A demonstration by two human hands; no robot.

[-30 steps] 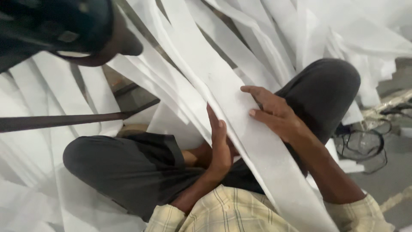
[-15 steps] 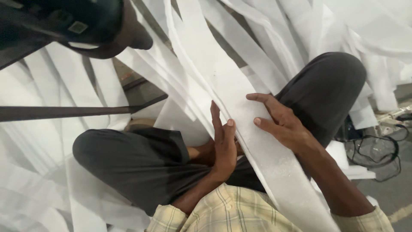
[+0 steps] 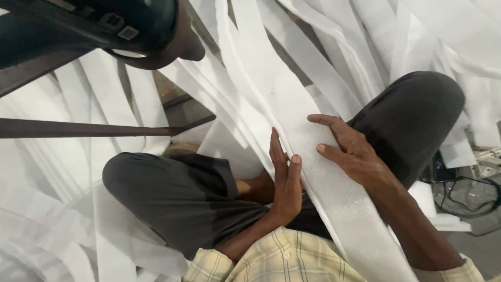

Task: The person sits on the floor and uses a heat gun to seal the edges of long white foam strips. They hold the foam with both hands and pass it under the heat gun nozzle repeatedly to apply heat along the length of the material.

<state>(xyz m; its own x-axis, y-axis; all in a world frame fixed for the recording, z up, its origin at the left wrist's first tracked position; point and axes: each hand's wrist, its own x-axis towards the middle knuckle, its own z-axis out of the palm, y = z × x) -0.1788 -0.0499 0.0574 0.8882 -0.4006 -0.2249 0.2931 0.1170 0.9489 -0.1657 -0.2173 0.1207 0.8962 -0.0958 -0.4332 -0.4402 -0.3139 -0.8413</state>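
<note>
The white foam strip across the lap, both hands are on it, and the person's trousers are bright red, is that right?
Not quite: the trousers are dark grey, not red, as the head view shows. The rest holds: the left hand lies along the edge of the white foam strip and the right hand rests flat on it.

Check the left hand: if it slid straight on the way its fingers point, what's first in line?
Probably only more of the white strip: the left hand lies along its edge, fingers pointing up its length. Depth is unclear.

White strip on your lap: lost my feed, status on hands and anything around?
Left hand edge-on against white foam strip. Right hand flat on top. Loose strips piled around, black cable beside right knee.
</note>
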